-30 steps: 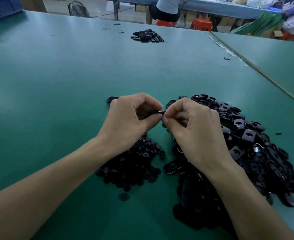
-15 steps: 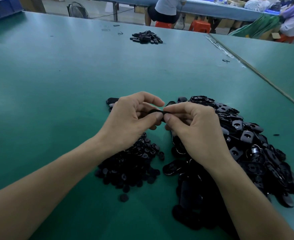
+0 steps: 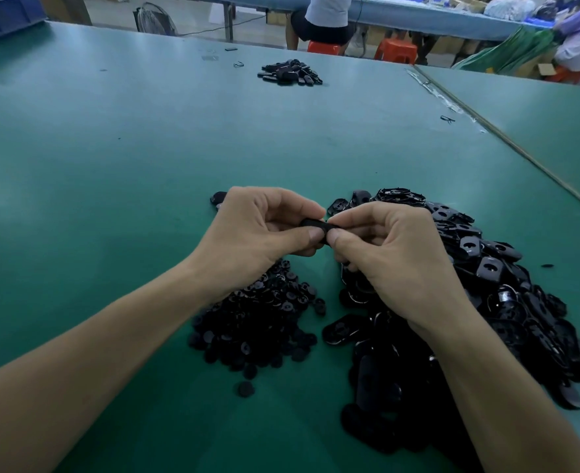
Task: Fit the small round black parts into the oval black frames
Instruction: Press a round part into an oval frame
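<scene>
Nothing much moves: left grip [image 3: 251,237] and right grip [image 3: 394,254] still pinch one black frame [image 3: 312,222] above the surface [image 3: 145,165].

The table [image 3: 145,199] has a smooth green covering, matt with a faint sheen. The round parts [image 3: 257,322] at 6 o'clock are dull matt black. The frames [image 3: 486,268] at 4 o'clock are glossy black plastic with bright glints. The frame [image 3: 310,222] at centre looks satin black. The stools [image 3: 396,49] at 1 o'clock are smooth orange plastic.
</scene>
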The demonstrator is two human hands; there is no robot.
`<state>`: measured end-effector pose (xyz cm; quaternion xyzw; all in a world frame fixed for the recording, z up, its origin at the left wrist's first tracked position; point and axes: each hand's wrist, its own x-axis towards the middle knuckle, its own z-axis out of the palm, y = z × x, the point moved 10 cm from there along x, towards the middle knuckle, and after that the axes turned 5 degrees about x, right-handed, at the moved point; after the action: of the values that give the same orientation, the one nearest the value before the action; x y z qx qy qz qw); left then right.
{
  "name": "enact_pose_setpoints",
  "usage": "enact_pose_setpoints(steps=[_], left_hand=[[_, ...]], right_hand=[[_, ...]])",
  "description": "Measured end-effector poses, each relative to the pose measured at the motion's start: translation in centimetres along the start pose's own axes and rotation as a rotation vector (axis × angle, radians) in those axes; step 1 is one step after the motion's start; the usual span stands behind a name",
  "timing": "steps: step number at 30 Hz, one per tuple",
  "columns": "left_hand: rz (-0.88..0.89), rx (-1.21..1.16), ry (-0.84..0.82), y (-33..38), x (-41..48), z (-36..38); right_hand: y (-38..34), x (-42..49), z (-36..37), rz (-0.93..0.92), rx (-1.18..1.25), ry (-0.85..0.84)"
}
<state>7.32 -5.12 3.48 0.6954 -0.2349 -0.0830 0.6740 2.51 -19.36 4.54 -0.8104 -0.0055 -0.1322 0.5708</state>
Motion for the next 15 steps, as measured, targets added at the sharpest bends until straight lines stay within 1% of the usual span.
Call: enact_pose_setpoints(steps=[10, 15], left_hand=[[0.015, 0.030, 0.013, 0.0, -0.1, -0.2], [0.043, 0.096, 0.053, 0.5, 0.0, -0.9]], right_hand=[[-0.1, -0.1, -0.2, 0.013, -0.040, 0.037], [-0.9, -0.3, 0.1, -0.018, -0.086, 0.013]])
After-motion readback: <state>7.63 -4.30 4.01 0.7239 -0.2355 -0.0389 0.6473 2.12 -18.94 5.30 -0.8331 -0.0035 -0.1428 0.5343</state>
